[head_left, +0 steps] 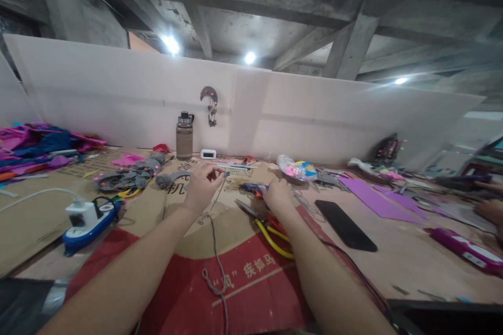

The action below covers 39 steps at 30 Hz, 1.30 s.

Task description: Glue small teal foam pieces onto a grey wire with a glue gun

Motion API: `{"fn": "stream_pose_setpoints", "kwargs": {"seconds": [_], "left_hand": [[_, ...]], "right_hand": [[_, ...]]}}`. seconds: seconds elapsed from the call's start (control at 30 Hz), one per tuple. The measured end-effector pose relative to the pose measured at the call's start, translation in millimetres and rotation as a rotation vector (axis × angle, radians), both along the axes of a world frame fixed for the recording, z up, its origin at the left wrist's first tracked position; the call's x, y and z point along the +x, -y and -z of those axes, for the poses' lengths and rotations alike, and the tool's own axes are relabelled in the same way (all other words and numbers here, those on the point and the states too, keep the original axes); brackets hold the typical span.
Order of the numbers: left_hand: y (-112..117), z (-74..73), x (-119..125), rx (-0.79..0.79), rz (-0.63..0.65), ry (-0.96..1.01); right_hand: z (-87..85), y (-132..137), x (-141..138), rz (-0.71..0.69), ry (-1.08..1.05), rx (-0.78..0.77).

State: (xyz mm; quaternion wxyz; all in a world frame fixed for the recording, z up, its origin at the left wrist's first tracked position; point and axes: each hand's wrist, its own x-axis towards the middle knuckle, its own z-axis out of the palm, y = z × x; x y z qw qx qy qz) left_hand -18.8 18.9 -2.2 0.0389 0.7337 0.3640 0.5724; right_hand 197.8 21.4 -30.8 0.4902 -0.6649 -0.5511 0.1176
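Note:
My left hand (205,184) is raised over the cardboard, its thumb and fingers pinched on a thin grey yarn (215,241). From the fingertips the strand drops to the board and trails, with a loose loop, toward the front edge. Farther right, my right hand (279,196) is curled around the back end of a blue and orange glue gun (253,188), whose nozzle points left; the grip is partly hidden by the hand. Just below lie scissors (271,235) with yellow and red handles, blades toward the upper left, partly covered by my right forearm.
A grey moon decoration (129,177) and a grey yarn ball (162,182) lie left of my hands. Behind stand a bottle (184,138) and a small white clock (208,154). A phone (346,225), purple sheets (373,199) and a blue power strip (92,227) flank the cardboard.

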Motion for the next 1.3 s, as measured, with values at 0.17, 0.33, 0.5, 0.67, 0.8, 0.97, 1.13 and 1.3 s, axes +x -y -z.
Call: {"fn": "stream_pose_setpoints", "kwargs": {"seconds": [0.17, 0.33, 0.5, 0.67, 0.8, 0.97, 1.13, 1.3], "left_hand": [[2.9, 1.9, 3.0, 0.076, -0.006, -0.128], [5.1, 3.2, 6.7, 0.052, -0.015, -0.158], [4.8, 7.9, 12.3, -0.125, 0.020, -0.042], [7.3, 7.5, 17.1, -0.406, 0.224, 0.219], [12.3, 3.0, 18.6, -0.459, 0.253, 0.264], [14.3, 1.4, 19.2, -0.482, 0.270, 0.305], [14.5, 1.5, 19.3, -0.451, 0.270, 0.265], [16.3, 0.8, 19.3, -0.408, 0.243, 0.204]], "right_hand": [[-11.1, 10.8, -40.5, -0.384, -0.159, 0.128], [-1.9, 16.3, -75.7, -0.654, -0.596, 0.135], [-3.5, 18.2, -74.5, -0.710, -0.775, 0.109], [-5.6, 18.9, -70.9, -0.599, -0.592, 0.121], [-7.9, 20.7, -69.5, -0.508, -0.428, 0.159], [-10.2, 23.2, -66.5, -0.433, -0.266, 0.219], [-7.9, 25.5, -65.7, -0.409, -0.126, 0.257], [-8.9, 28.6, -67.6, -0.375, -0.064, 0.290]]}}
